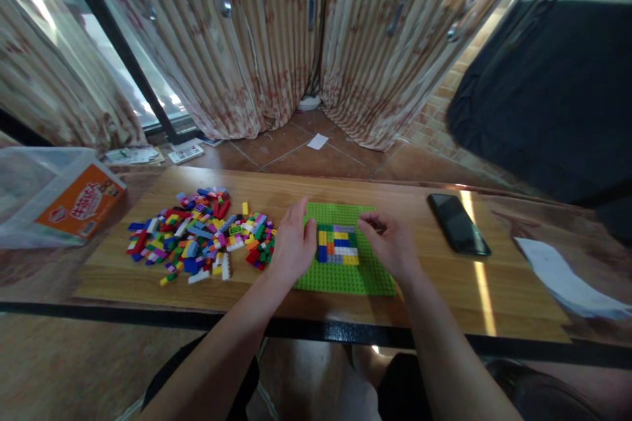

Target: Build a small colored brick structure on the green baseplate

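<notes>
A green baseplate (378, 279) lies on the wooden table in front of me. On it sits a flat block of toy bricks (338, 245) in yellow, blue, white, orange, grey and green. My left hand (293, 243) is over the plate's left edge, fingers stretched out and thumb apart, with nothing seen in it. At the right side of the brick block, my right hand (388, 240) has its fingers curled together over the plate. Whatever its fingertips may hold is hidden or too small to name.
A large pile of loose toy bricks (197, 233) spreads to the left of the plate. Beyond it stands a clear plastic bin (29, 177) with an orange label. To the right lie a black phone (458, 223) and white paper (567, 276). Curtains (276, 46) hang behind the table.
</notes>
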A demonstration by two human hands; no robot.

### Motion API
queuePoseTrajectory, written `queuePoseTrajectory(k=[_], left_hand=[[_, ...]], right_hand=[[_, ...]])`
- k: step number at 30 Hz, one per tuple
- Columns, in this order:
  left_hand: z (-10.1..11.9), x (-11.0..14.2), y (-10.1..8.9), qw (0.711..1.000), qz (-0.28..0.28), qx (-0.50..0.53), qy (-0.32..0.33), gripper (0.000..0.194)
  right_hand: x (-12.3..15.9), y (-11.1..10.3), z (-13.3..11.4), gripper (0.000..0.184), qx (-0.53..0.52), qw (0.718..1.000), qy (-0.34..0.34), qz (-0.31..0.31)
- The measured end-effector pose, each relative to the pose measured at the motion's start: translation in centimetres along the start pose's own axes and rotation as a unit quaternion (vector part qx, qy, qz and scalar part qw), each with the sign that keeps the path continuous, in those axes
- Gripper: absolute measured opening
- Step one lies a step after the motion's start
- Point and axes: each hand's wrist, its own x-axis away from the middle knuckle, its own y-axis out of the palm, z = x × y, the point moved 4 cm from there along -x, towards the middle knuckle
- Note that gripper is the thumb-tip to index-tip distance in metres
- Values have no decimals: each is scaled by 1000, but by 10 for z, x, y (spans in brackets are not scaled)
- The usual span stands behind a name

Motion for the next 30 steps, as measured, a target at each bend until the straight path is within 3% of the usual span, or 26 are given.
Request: queuePoseTrajectory(k=[5,8,13,30], left_hand=[[-14,-10,-14,998,49,13,-26,39],[-17,-13,-17,998,49,15,-39,38],[-13,-12,-17,998,37,2,-47,37],[-4,-10,-9,1000,12,7,-12,28]], right_hand=[[12,18,-22,42,47,989,-101,-98],[22,31,-29,54,99,973,-142,-154],[33,46,-25,76,211,943,-167,-197],[27,44,-20,54,237,925,-223,-196]])
